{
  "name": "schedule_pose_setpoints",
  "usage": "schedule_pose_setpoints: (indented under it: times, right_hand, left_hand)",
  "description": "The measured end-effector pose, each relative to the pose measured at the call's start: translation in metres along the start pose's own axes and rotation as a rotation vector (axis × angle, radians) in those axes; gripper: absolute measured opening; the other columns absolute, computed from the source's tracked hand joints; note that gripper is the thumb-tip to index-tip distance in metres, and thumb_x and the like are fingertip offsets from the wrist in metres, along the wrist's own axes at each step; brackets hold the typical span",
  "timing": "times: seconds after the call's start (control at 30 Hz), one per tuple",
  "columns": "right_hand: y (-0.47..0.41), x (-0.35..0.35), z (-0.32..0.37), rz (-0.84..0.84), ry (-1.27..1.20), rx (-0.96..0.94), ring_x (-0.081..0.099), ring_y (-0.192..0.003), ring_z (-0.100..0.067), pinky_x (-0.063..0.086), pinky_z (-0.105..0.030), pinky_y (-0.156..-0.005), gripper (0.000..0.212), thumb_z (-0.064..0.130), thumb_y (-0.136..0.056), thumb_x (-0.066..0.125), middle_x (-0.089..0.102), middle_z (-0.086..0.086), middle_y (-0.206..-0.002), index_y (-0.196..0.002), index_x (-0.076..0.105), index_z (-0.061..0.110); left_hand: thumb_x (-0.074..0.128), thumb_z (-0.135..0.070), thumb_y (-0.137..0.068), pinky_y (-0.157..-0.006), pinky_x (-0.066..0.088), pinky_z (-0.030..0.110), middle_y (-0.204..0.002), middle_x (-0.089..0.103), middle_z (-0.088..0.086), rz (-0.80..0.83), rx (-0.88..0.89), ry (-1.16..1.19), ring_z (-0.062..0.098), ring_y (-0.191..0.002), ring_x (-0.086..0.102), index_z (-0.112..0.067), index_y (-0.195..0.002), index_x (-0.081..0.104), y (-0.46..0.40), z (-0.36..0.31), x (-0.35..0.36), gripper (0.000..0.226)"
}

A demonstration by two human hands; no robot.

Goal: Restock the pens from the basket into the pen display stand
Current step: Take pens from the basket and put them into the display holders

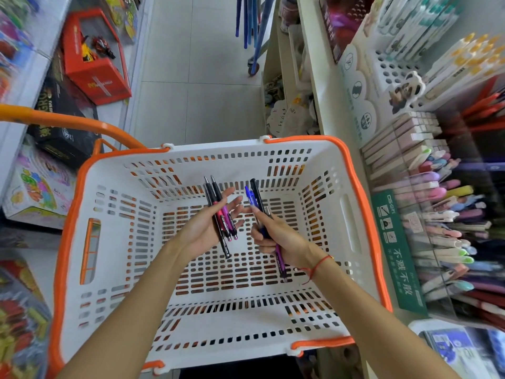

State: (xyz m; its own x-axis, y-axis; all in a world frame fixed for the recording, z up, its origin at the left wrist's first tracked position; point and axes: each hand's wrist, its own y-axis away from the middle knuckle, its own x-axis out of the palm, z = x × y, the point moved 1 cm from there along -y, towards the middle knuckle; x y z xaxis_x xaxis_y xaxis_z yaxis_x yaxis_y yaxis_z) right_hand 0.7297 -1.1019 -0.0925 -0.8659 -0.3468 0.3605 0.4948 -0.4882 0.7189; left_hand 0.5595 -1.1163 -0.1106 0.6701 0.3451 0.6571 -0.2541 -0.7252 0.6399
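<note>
A white basket point(114, 242) with an orange rim sits below me, and no pens lie loose on its slotted bottom. Over its middle my left hand point(203, 228) holds a few black, red and pink pens point(222, 217) across its palm, fingers mostly straight, thumb side hidden. Just to the right my right hand point(278, 236) grips a bunch of blue, black and purple pens point(255, 199), fingers curled round them. The pen display stand point(448, 220) stands on the shelf at the right, packed with pastel pens behind a clear front.
An orange handle point(68, 123) arches over the basket's left corner. Toy boxes and a red carton point(95, 67) line the left shelves. A tiled aisle runs ahead, with blue poles point(251, 26) at the top. More pen racks point(410, 50) fill the upper right shelf.
</note>
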Motion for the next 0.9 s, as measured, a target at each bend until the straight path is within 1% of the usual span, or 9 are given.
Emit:
schedule_pose_setpoints:
  times: [0.13,0.17,0.27,0.37,0.47,0.57,0.7,0.83,0.9]
  right_hand:
    - [0.004,-0.005,0.003,-0.019,0.048,0.059,0.022,-0.039,-0.007,0.017,-0.018,-0.04,0.027,0.023,-0.103,0.034,0.055,0.002,-0.058,-0.082,0.044,0.01]
    - [0.005,-0.006,0.004,-0.032,0.048,0.055,0.022,-0.039,-0.007,0.018,-0.018,-0.039,0.025,0.019,-0.102,0.034,0.06,-0.001,-0.063,-0.08,0.04,0.011]
    - [0.007,-0.008,0.005,0.0,0.032,0.036,0.03,-0.039,-0.007,0.025,-0.016,-0.037,0.014,0.016,-0.104,0.037,0.07,-0.007,-0.083,-0.098,0.042,0.005]
    - [0.008,-0.007,0.007,0.026,0.057,0.017,0.035,-0.043,-0.006,0.027,-0.015,-0.038,0.025,0.025,-0.102,0.046,0.07,-0.008,-0.092,-0.115,0.056,0.006]
    - [0.007,-0.009,0.011,-0.006,0.131,0.033,0.025,-0.041,-0.005,0.022,-0.015,-0.039,0.027,0.035,-0.096,0.056,0.069,-0.001,-0.081,-0.114,0.064,0.017]
    - [0.01,-0.014,0.02,0.031,0.232,0.136,0.023,-0.04,-0.004,0.022,-0.014,-0.038,0.023,0.035,-0.094,0.059,0.063,0.006,-0.066,-0.105,0.065,0.015]
    - [0.012,-0.024,0.028,0.136,0.32,0.231,0.022,-0.039,-0.004,0.022,-0.013,-0.035,0.034,0.032,-0.101,0.049,0.051,0.005,-0.068,-0.122,0.06,0.008]
    - [0.013,-0.035,0.038,0.068,0.384,0.168,0.021,-0.039,-0.005,0.021,-0.014,-0.037,0.031,0.023,-0.103,0.044,0.033,0.003,-0.055,-0.087,0.065,0.006]
    - [0.011,-0.038,0.042,0.032,0.437,0.144,0.022,-0.039,-0.005,0.022,-0.013,-0.036,0.028,0.023,-0.1,0.051,0.048,0.001,-0.057,-0.082,0.068,0.008]
  left_hand:
    - [0.044,-0.005,-0.098,-0.091,0.051,0.041,-0.114,0.071,0.007,-0.026,-0.051,-0.08,0.018,-0.099,0.068,-0.014,-0.124,0.059,0.007,-0.006,-0.003,0.031]
    - [0.045,-0.004,-0.098,-0.089,0.052,0.04,-0.11,0.071,0.007,-0.031,-0.066,-0.093,0.017,-0.094,0.069,-0.012,-0.123,0.059,0.007,-0.007,-0.004,0.03]
    - [0.045,-0.009,-0.099,-0.067,0.053,0.026,-0.086,0.065,0.003,-0.06,-0.1,-0.103,0.009,-0.067,0.06,-0.009,-0.124,0.057,0.007,-0.006,-0.006,0.028]
    - [0.049,-0.018,-0.098,-0.046,0.043,0.016,-0.066,0.048,-0.005,-0.069,-0.115,-0.092,0.003,-0.049,0.041,-0.011,-0.117,0.055,0.002,-0.003,-0.002,0.021]
    - [0.054,-0.026,-0.097,-0.039,0.037,0.013,-0.061,0.041,-0.007,-0.095,-0.113,-0.088,0.002,-0.043,0.035,-0.013,-0.098,0.059,0.001,-0.003,0.004,0.015]
    - [0.052,-0.034,-0.097,-0.037,0.034,0.014,-0.056,0.04,-0.006,-0.138,-0.111,-0.055,0.003,-0.04,0.034,-0.007,-0.087,0.068,0.002,-0.006,0.002,0.033]
    - [0.068,-0.033,-0.084,-0.038,0.035,0.013,-0.059,0.045,-0.004,-0.136,-0.204,-0.268,0.003,-0.042,0.037,-0.008,-0.088,0.066,0.005,-0.01,-0.002,0.026]
    - [0.065,-0.02,-0.088,-0.039,0.035,0.011,-0.065,0.047,-0.004,-0.077,-0.352,-0.369,0.002,-0.046,0.037,-0.004,-0.11,0.066,0.011,-0.018,-0.002,0.028]
    - [0.066,-0.02,-0.084,-0.038,0.035,0.012,-0.066,0.049,-0.003,-0.019,-0.418,-0.408,0.003,-0.047,0.039,-0.004,-0.103,0.061,0.016,-0.022,0.001,0.026]
